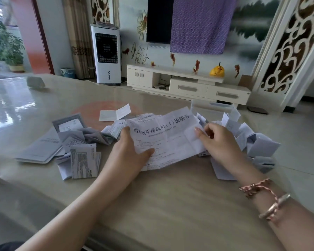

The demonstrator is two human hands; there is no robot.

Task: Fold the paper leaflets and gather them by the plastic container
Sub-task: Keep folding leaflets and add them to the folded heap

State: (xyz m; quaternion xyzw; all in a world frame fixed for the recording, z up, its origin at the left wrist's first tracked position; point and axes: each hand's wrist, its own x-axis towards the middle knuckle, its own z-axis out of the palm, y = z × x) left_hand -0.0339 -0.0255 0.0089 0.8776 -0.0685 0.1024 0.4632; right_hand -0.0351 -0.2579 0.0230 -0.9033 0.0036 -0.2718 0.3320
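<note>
A large creased white leaflet [168, 132] with black printed text is spread open just above the table [161, 205]. My left hand [130, 153] pinches its left edge, thumb on top. My right hand [218, 140] pinches its right part with curled fingers. A clear plastic container [211, 107] stands behind the leaflet at the right, partly hidden. Folded leaflets [257, 144] lie heaped beside it on the right. Loose and half-folded leaflets [82, 158] lie scattered on the left.
A flat grey booklet [42, 148] lies at the far left of the paper pile. One folded card [114, 113] sits alone behind the pile. A small grey object [35, 82] rests on the far left of the table. The table's near edge runs below my forearms.
</note>
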